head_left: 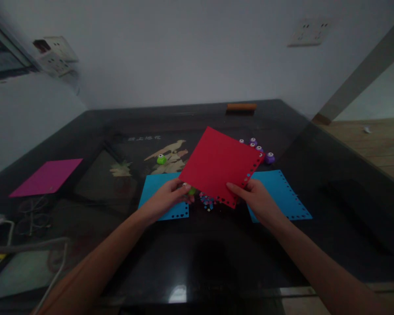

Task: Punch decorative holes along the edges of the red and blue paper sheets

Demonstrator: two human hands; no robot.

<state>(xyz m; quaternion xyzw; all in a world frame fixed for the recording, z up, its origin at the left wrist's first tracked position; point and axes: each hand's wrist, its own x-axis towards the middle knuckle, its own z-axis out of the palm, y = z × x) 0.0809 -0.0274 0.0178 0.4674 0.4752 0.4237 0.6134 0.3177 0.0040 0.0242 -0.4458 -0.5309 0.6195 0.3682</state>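
My right hand (256,197) grips a red sheet of paper (220,162) at its lower right edge, thumb on top. Small punched holes run along the right and lower edges of that sheet, which is raised and tilted above the table. Between the thumb and fingers of my left hand (167,199) sits a small green craft punch (192,191), close to the sheet's left corner and partly hidden. Below the red sheet lies a little heap of coloured paper cut-outs (208,201). Two blue sheets, one on the left (154,188) and one on the right (282,197), have punched edges.
Several purple punches (269,158) stand behind the red sheet, and another green punch (161,159) is left of it. A magenta sheet (47,177) and eyeglasses (33,216) lie at the left. A brown cylinder (241,106) rests near the wall.
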